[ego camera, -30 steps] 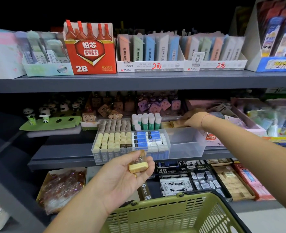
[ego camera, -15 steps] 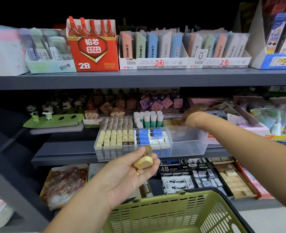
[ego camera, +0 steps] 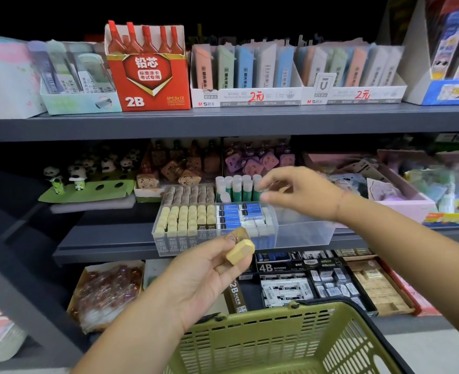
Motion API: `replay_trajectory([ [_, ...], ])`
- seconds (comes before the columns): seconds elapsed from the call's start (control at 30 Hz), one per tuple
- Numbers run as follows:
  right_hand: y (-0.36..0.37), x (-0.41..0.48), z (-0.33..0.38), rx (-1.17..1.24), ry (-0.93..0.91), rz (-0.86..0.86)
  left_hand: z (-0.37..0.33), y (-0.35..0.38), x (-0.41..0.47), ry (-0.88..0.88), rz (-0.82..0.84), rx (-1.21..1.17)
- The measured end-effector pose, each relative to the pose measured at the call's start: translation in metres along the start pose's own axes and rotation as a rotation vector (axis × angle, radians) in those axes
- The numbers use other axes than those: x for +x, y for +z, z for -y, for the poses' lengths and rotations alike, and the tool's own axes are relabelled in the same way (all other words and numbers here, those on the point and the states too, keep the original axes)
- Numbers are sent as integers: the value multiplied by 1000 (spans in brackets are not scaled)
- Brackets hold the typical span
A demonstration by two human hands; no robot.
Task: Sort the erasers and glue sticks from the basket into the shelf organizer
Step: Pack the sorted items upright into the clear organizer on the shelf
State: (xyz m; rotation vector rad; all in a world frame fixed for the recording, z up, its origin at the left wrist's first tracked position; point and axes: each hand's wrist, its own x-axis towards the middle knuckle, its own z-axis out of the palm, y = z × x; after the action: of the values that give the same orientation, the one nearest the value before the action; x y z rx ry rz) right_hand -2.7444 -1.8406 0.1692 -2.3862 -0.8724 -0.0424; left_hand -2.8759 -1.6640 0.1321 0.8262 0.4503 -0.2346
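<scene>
the left hand (ego camera: 209,276) pinches a yellow eraser (ego camera: 240,251) with thumb and fingertips, just before the clear organizer (ego camera: 303,233). the right hand (ego camera: 303,195) hovers above it, fingers loosely spread, seemingly empty. best to set the eraser upright in the yellow row (ego camera: 185,217).

I count two hands, the left hand (ego camera: 204,279) and the right hand (ego camera: 303,195). The left one holds one beige eraser (ego camera: 240,251). There is one green basket (ego camera: 263,344), one clear organizer (ego camera: 303,233), about six glue sticks (ego camera: 237,188), one red 2B box (ego camera: 150,76) and two white display boxes (ego camera: 245,97).
</scene>
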Motion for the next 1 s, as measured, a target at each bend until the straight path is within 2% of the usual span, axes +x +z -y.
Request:
replay_trajectory([
  [0.03, 2, -13, 19, 72, -112, 83, 0, 0, 0, 6, -7, 35],
  [0.1, 14, -33, 38, -14, -269, 201, 0, 1, 0, 20, -4, 102],
  [0.13, 21, -38, 40, -83, -316, 206, 1, 2, 0, 24, 2, 123],
  [0.4, 26, -48, 23, -264, -262, -12, -1, 5, -5, 51, 50, 306],
  [0.47, 25, -48, 17, -180, -198, -37, 0, 5, -6, 166, 15, 505],
  [0.53, 14, -37, 3, -67, -46, -91, 0, -2, 0, 396, -117, 889],
  [0.63, -12, -11, -36, -190, 228, -308, -1, -20, 13, 747, -285, 1449],
  [0.73, -26, 13, -66, -316, 423, -329, -2, -36, 29, 754, -280, 1785],
  [0.83, -22, 29, -78, -481, 479, -147, -2, -51, 37, 706, -258, 2016],
  [0.9, -17, 34, -83, -596, 488, -43, -1, -57, 40, 691, -244, 2054],
  [1.0, -12, 39, -91, -640, 499, 7, -3, -61, 41, 688, -229, 2061],
])
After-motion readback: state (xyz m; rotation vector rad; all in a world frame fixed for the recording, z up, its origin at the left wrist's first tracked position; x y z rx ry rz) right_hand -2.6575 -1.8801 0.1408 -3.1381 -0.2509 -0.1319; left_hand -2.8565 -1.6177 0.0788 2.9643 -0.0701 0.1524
